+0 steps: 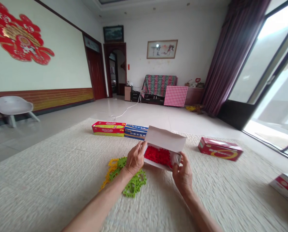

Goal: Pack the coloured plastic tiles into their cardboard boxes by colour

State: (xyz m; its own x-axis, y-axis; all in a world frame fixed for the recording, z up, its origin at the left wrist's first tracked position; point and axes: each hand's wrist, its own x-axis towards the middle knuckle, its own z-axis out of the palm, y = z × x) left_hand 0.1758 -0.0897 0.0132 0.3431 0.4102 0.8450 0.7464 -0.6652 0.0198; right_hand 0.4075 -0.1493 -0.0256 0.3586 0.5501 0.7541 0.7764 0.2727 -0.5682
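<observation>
A white cardboard box (165, 139) with its lid flipped up is held between both hands, just above the carpet. Red plastic pieces (158, 155) fill its inside. My left hand (134, 159) grips the box's left end with fingers curled round it. My right hand (182, 174) pinches the box's near right corner. Just below my left hand, green interlocking plastic pieces (133, 183) and yellow ones (110, 169) lie in a loose chain on the carpet.
On the beige carpet (49, 174) lie closed boxes: a red-yellow one (108, 128), a blue one (135, 131), a red one (220, 148) and another at the right edge (286, 187). A white chair (13, 108) stands left; furniture lines the far wall.
</observation>
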